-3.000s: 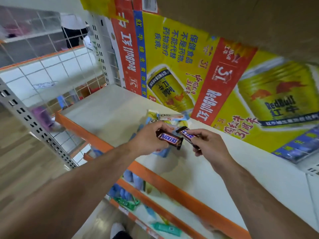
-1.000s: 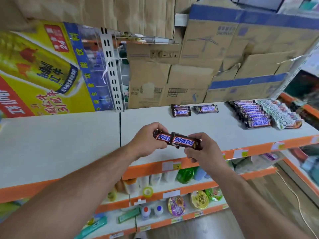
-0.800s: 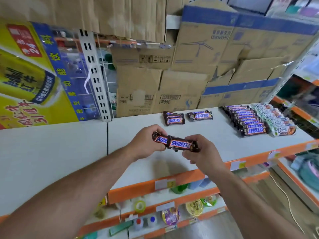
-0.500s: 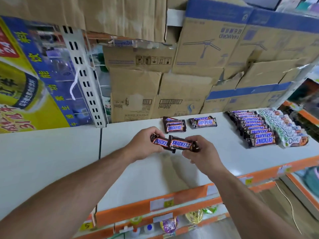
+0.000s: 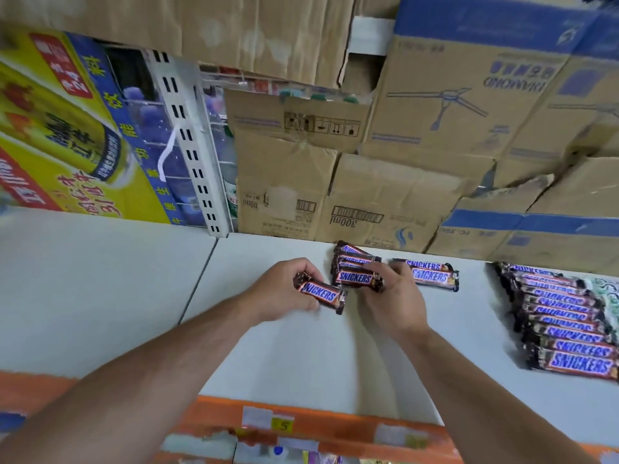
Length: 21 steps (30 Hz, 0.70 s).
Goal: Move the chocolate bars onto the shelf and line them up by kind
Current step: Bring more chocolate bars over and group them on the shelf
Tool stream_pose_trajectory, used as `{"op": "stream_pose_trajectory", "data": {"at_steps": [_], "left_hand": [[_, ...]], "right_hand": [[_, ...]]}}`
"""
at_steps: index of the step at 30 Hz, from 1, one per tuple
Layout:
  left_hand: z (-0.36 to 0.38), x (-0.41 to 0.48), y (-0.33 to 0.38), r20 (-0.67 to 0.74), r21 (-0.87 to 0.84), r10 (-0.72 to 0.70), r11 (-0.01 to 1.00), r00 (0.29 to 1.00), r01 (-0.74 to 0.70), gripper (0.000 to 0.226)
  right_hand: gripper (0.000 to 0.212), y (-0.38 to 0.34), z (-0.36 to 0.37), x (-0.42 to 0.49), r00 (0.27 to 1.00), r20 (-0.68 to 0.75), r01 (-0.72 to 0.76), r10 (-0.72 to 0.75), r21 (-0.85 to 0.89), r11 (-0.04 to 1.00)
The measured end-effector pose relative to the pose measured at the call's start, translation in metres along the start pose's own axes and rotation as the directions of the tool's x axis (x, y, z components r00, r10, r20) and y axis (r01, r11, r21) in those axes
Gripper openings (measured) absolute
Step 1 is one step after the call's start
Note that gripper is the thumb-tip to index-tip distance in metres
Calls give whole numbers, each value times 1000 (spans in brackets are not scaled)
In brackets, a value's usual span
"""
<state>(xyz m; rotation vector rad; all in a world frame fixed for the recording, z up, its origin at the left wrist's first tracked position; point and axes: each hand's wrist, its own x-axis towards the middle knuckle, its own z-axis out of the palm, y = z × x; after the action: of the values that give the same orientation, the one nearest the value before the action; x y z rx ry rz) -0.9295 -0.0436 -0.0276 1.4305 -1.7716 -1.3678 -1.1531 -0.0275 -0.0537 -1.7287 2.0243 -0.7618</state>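
Centrally, the left hand grips one short Snickers bar; the right hand sets another against the short stack at mid-frame. Rightward, two bars and a long row already lie on the shelf; judged partly done.

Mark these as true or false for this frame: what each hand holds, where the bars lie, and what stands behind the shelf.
1. The left hand holds a Snickers bar. True.
2. The right hand is empty. False: it grips a bar at the front of the small stack.
3. A long row of bars lies on the shelf to the right. True.
4. The shelf is backed by a bare wall. False: cardboard boxes stand behind it.
5. The shelf edge is blue. False: it is orange.
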Motion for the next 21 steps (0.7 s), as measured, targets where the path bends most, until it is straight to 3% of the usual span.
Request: {"op": "stream_pose_trajectory", "data": {"at_steps": [9, 11, 14, 21], "left_hand": [[38, -5, 13, -113, -68, -49, 997, 992, 41, 36], [45, -3, 17, -112, -92, -53, 995, 992, 43, 37], [53, 2, 19, -118, -101, -51, 994, 992, 40, 38], [62, 3, 21, -154, -57, 11, 998, 988, -20, 37]], "right_hand": [[57, 23, -4, -5, 996, 52, 67, -69, 41, 997], [43, 35, -7, -15, 988, 8, 155, -155, -129, 979], [34, 59, -15, -29, 957, -37, 247, -289, -421, 873], [57, 74, -23, -46, 944, 61, 316, -325, -451, 835]]}}
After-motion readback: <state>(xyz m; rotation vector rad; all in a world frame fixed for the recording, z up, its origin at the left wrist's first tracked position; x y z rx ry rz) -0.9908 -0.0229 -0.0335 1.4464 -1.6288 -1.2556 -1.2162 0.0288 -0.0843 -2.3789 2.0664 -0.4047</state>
